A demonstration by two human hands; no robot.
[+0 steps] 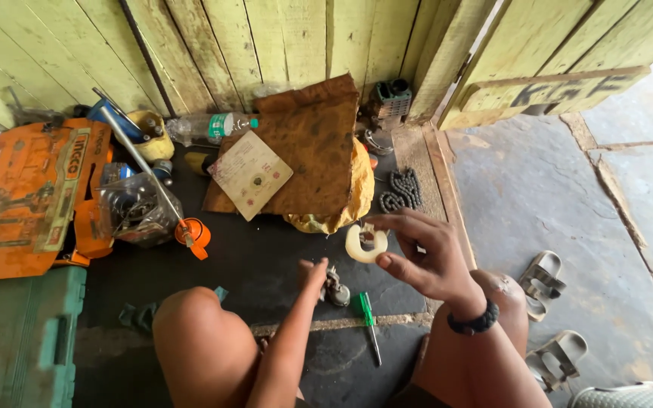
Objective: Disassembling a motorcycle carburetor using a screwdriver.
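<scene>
Holding a cream ring-shaped part (pixel 366 243) pinched in raised right hand (pixel 425 253), left hand (pixel 313 273) grips a small metal piece (pixel 336 289) on the dark floor (green screwdriver (pixel 368 321) nearby); fitting seems next, needing careful alignment.

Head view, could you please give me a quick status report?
Right hand pinches a cream ring-shaped part. Left hand grips a small metal part on the floor. Green-handled screwdriver lies beside it.
</scene>
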